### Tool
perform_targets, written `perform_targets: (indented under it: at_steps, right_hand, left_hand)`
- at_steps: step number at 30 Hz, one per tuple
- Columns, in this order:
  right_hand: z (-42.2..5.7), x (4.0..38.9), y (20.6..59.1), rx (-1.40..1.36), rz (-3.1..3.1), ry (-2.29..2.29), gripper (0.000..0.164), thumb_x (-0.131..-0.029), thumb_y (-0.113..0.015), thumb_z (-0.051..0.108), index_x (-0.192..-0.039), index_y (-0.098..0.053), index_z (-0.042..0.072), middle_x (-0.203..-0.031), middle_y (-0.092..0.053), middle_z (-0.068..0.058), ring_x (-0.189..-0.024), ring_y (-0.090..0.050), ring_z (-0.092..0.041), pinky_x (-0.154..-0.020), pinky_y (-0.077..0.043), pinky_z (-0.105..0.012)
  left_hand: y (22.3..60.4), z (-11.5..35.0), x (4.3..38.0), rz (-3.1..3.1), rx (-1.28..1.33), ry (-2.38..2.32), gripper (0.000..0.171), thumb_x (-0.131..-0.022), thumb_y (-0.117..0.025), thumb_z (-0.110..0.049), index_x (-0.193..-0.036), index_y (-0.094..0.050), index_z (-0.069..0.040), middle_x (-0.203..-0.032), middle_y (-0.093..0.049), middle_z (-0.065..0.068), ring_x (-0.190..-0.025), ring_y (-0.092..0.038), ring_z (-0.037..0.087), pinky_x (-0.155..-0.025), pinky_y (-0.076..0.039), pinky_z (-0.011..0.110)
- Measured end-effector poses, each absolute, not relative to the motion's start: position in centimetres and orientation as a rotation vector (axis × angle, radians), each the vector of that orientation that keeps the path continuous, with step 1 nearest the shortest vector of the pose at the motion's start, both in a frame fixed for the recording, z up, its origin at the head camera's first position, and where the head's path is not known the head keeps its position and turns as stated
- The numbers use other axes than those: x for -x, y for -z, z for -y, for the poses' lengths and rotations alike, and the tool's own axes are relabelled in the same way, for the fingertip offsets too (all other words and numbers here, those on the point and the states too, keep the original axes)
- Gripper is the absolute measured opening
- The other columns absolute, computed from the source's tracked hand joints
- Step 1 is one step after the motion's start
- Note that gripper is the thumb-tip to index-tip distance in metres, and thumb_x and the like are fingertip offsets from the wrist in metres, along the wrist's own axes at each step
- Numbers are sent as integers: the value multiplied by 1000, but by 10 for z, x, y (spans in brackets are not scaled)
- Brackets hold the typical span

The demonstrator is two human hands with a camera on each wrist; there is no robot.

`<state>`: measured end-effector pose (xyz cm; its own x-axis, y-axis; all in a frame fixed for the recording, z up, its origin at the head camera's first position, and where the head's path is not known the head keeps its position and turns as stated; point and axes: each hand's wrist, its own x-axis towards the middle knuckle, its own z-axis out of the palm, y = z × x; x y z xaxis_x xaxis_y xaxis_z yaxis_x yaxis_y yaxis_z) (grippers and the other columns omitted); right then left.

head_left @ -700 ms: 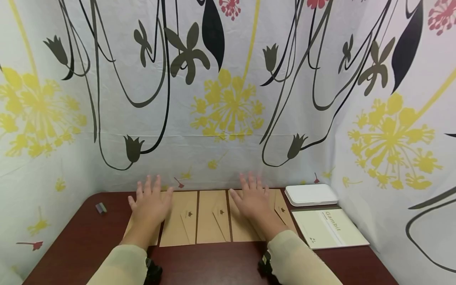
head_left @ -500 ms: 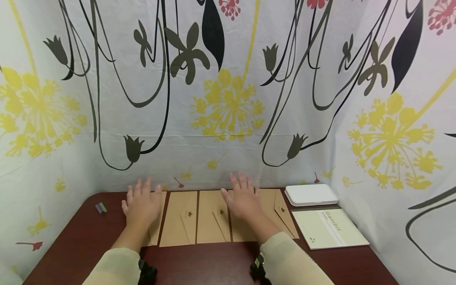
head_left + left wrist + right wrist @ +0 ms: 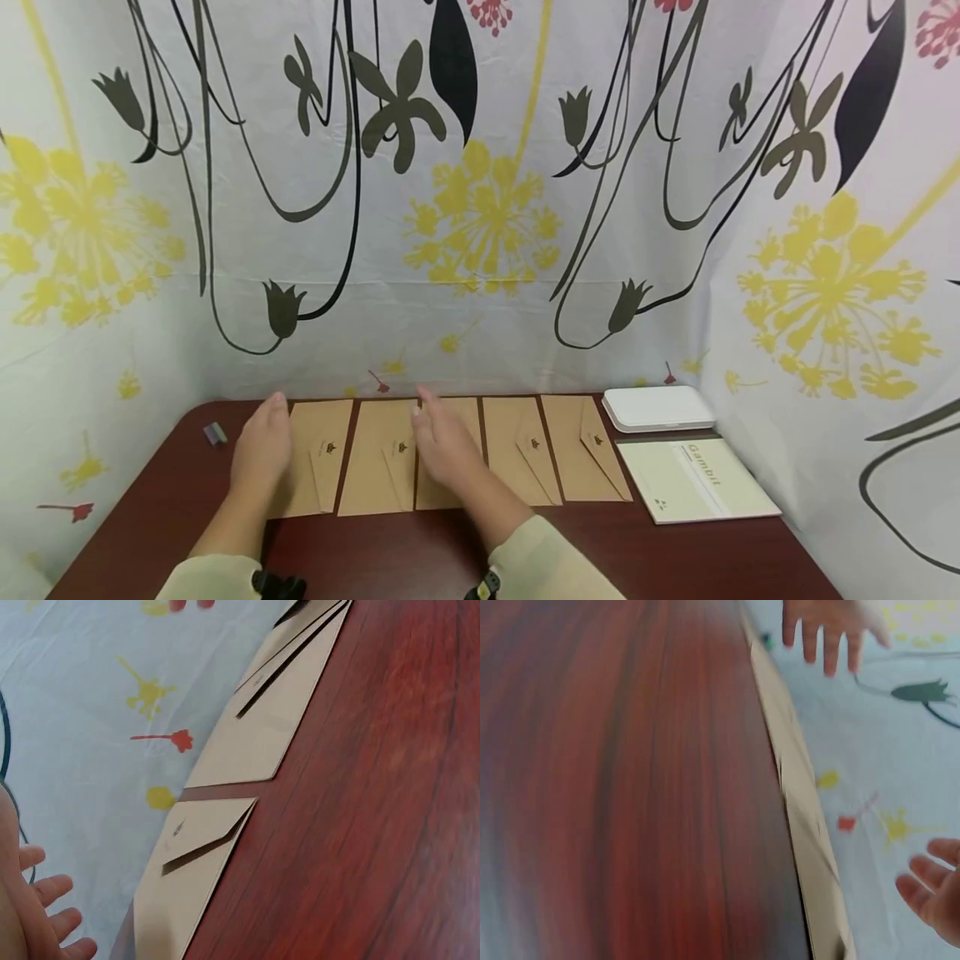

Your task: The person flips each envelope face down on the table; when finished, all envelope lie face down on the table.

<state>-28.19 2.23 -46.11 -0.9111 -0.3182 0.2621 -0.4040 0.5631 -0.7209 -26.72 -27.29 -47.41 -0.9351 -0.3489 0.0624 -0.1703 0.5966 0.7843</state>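
Several brown paper envelopes (image 3: 382, 458) lie side by side in a row on the dark red table, each with a slanted flap and a small crown print. Over the left end of the row, my left hand (image 3: 262, 450) is turned on edge, palm facing inward, holding nothing. My right hand (image 3: 448, 446) hovers around the middle envelope, also on edge with fingers extended and nothing in it. In the left wrist view the left hand's fingers (image 3: 64, 922) are spread, apart from the envelopes (image 3: 247, 735). The right wrist view shows the right hand's fingers (image 3: 922, 885) straight.
Right of the row lies a pale booklet (image 3: 693, 479) marked "Gambit", with a white flat case (image 3: 658, 408) behind it. A small grey piece (image 3: 215, 433) sits at the table's left. Patterned cloth (image 3: 487, 333) hangs along the back and sides of the table (image 3: 375, 558).
Both hands have moved left, the right one farther, and turned from palms-down to on edge. The rightmost envelopes are now uncovered. The envelopes have kept their places.
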Motion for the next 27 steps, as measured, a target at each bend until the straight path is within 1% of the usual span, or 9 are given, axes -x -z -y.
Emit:
perform_targets:
  at_steps: [4, 7, 9, 16, 20, 21, 23, 25, 27]
  right_hand:
    - [2, 271, 459, -592, 2551, -1708, 48, -116, -37, 33, -162, -45, 22, -150, -65, -5, -127, -68, -28, -101, -61, -44]
    - [23, 263, 462, -553, 2443, -1960, 42, -114, -44, 25, -155, -54, 22, -137, -71, -7, -106, -73, -26, -82, -61, -28]
    - [36, 257, 464, -536, 2381, -2112, 41, -113, -46, 20, -153, -56, 20, -134, -72, -10, -104, -74, -29, -79, -61, -26]
    - [70, 242, 468, -491, 2212, -2611, 46, -112, -52, 21, -156, -50, 14, -144, -66, -14, -120, -69, -27, -106, -60, -46]
    - [76, 240, 474, -453, 2224, -2725, 53, -110, -55, 26, -161, -43, 13, -111, -63, -2, -100, -55, -17, -108, -56, -45]
    - [77, 240, 476, -443, 2234, -2731, 55, -110, -56, 27, -161, -43, 13, -112, -61, -3, -104, -56, -17, -109, -55, -47]
    - [77, 239, 479, -425, 2247, -2756, 58, -109, -57, 28, -162, -41, 13, -120, -62, -7, -116, -62, -24, -114, -52, -52]
    - [77, 240, 481, -410, 2247, -2775, 60, -108, -58, 28, -163, -40, 13, -144, -59, -21, -136, -60, -37, -118, -49, -58]
    - [76, 240, 482, -390, 2250, -2768, 60, -107, -59, 29, -162, -42, 13, -167, -38, -30, -152, -47, -47, -121, -44, -63]
  left_hand:
    - [470, 279, 261, 2625, -473, 1334, 86, -110, 3, -61, -169, -28, -7, -170, -39, 23, -160, -27, 50, -129, -21, 70]
    - [469, 284, 257, 2643, -493, 1357, 85, -110, 3, -58, -168, -32, -6, -165, -47, 24, -155, -36, 49, -125, -28, 70]
    - [470, 289, 254, 2665, -486, 1358, 84, -110, 3, -56, -167, -32, -4, -164, -47, 25, -153, -40, 50, -123, -31, 69]
    - [473, 302, 252, 2758, -442, 1384, 85, -110, 2, -57, -168, -24, 0, -167, -39, 29, -160, -22, 54, -128, -19, 71]
    - [479, 303, 253, 2827, -411, 1352, 83, -111, 0, -55, -170, -21, -1, -171, -32, 30, -161, -18, 53, -130, -17, 70]
    - [479, 302, 253, 2840, -410, 1348, 82, -111, -1, -56, -170, -20, -1, -172, -30, 29, -161, -17, 54, -130, -16, 70]
    - [481, 301, 253, 2857, -413, 1347, 82, -111, -2, -57, -170, -20, -2, -174, -23, 29, -161, -15, 54, -130, -16, 70]
    - [481, 299, 253, 2868, -415, 1355, 83, -111, -4, -58, -170, -20, -2, -175, -20, 29, -161, -13, 55, -130, -15, 71]
    - [480, 297, 253, 2863, -405, 1360, 84, -111, -6, -59, -169, -22, -1, -173, -25, 29, -161, -16, 55, -130, -16, 71]
